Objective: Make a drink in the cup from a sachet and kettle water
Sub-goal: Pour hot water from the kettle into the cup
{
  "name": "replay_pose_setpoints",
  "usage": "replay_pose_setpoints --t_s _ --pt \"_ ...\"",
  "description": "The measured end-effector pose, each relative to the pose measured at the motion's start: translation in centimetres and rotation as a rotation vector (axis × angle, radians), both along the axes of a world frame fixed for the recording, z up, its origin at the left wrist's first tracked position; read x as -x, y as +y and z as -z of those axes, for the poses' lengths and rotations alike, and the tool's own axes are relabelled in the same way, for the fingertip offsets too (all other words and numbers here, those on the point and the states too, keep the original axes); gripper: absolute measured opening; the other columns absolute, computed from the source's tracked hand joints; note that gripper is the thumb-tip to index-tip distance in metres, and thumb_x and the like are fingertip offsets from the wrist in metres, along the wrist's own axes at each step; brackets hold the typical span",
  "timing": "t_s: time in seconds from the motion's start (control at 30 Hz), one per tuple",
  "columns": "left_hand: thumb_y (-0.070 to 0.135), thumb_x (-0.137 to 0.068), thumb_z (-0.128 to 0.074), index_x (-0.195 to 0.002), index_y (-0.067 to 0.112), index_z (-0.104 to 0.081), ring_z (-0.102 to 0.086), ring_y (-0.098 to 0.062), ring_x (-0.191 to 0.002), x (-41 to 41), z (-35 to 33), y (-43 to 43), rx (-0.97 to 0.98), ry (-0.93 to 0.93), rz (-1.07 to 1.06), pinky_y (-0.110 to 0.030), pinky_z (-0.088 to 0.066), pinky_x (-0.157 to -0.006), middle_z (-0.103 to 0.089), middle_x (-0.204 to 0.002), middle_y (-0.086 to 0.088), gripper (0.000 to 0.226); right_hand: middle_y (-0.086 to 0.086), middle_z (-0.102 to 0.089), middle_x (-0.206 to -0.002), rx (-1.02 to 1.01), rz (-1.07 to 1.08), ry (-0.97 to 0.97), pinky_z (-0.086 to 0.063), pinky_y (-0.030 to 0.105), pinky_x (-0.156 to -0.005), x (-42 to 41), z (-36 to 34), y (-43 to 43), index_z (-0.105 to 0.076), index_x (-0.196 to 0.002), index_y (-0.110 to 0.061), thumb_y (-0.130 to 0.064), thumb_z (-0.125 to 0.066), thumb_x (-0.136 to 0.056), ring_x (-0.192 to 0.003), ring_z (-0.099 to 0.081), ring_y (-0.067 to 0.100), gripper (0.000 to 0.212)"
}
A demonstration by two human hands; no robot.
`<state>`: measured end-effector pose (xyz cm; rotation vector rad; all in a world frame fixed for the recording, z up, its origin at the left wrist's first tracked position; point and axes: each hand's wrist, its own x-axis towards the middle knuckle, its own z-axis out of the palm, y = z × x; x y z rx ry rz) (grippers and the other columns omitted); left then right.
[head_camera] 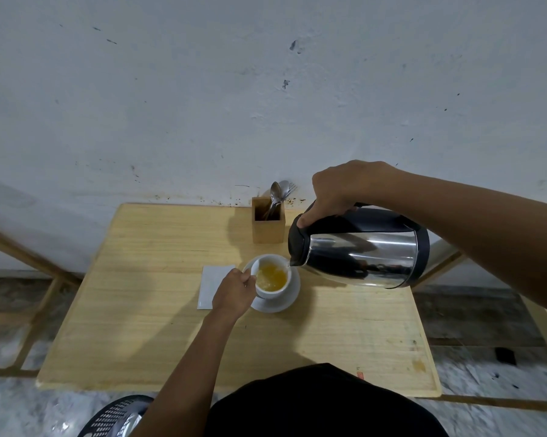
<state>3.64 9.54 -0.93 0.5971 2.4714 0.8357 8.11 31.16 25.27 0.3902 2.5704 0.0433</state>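
Note:
A white cup (273,293) stands on a white saucer (292,298) in the middle of the wooden table (158,310). Yellow liquid fills much of the cup. My left hand (234,293) grips the cup at its left side, where the handle is hidden. My right hand (341,190) holds the black handle of a steel kettle (360,257), tipped sideways with its spout at the cup's right rim. A thin stream of water runs into the cup. A white sachet (210,285) lies flat to the left of the saucer, partly under my left hand.
A wooden holder (268,228) with spoons and a fork stands at the table's back edge, just left of the kettle. The wall rises right behind the table. A black perforated basket (117,417) sits on the floor at the lower left.

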Motion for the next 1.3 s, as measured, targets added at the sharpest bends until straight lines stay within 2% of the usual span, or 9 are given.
replay_pose_setpoints --t_s 0.23,0.37,0.6,0.87,1.07,1.23,1.3 --pt "0.032 -0.098 -0.04 -0.117 0.012 -0.063 -0.051 -0.017 -0.088 -0.1 -0.2 0.0 -0.006 0.017 0.01 -0.03 -0.042 -0.08 -0.05 -0.096 -0.004 0.036 -0.002 -0.056 -0.056 0.007 -0.002 0.019 -0.036 0.027 -0.053 -0.2 -0.5 0.0 -0.05 -0.065 -0.017 -0.076 -0.06 -0.072 -0.053 -0.053 0.014 0.06" --pt "0.032 -0.098 -0.039 -0.113 0.011 -0.063 -0.051 -0.017 -0.086 -0.1 -0.2 0.0 0.008 0.028 0.016 -0.029 -0.04 -0.077 -0.05 -0.095 -0.004 0.036 -0.003 -0.053 -0.061 0.004 0.001 0.029 -0.037 0.027 -0.055 -0.5 -0.8 -0.1 -0.043 -0.064 -0.019 -0.075 -0.059 -0.074 -0.056 -0.049 0.013 0.059" --pt "0.033 -0.098 -0.04 -0.115 0.011 -0.063 -0.059 -0.024 -0.097 -0.2 -0.7 0.1 0.012 -0.011 0.009 -0.031 -0.044 -0.079 -0.051 -0.097 -0.003 0.036 -0.003 -0.053 -0.061 -0.025 -0.006 0.054 -0.034 0.027 -0.053 -1.2 -0.5 -0.4 -0.042 -0.066 -0.02 -0.078 -0.058 -0.072 -0.056 -0.051 0.013 0.06" --pt "0.031 -0.098 -0.04 -0.104 0.006 -0.065 -0.057 -0.022 -0.089 -0.3 -1.1 0.1 0.014 -0.022 0.001 -0.03 -0.042 -0.074 -0.052 -0.095 -0.004 0.035 -0.002 -0.061 -0.071 -0.043 -0.019 0.089 -0.037 0.029 -0.055 -1.7 1.5 0.3 -0.05 -0.072 -0.018 -0.085 -0.053 -0.067 -0.062 -0.055 0.014 0.067" --pt "0.031 -0.098 -0.041 -0.102 0.006 -0.065 -0.055 -0.02 -0.085 -0.5 -1.3 0.0 -0.007 -0.055 -0.022 -0.029 -0.041 -0.073 -0.051 -0.093 -0.004 0.034 -0.004 -0.049 -0.064 -0.003 0.001 0.132 -0.039 0.032 -0.063 -3.0 2.1 1.4 -0.039 -0.063 -0.019 -0.084 -0.052 -0.069 -0.057 -0.045 0.013 0.066" --pt "0.023 -0.097 -0.042 -0.089 0.008 -0.066 -0.049 -0.013 -0.069 -0.6 -1.7 0.1 -0.039 -0.078 -0.049 -0.022 -0.037 -0.059 -0.051 -0.087 -0.006 0.029 -0.004 -0.047 -0.052 0.072 0.074 0.195 -0.035 0.029 -0.056 -4.5 2.9 3.6 -0.042 -0.053 -0.015 -0.088 -0.05 -0.065 -0.05 -0.046 0.017 0.075" --pt "0.021 -0.096 -0.043 -0.071 0.019 -0.06 -0.047 -0.012 -0.069 -0.9 -1.9 0.3 -0.064 -0.087 -0.092 -0.017 -0.036 -0.058 -0.049 -0.083 -0.004 0.03 -0.003 -0.042 -0.049 0.125 0.131 0.215 -0.031 0.03 -0.055 -5.5 3.2 4.7 -0.038 -0.051 -0.015 -0.091 -0.049 -0.061 -0.049 -0.042 0.018 0.077"
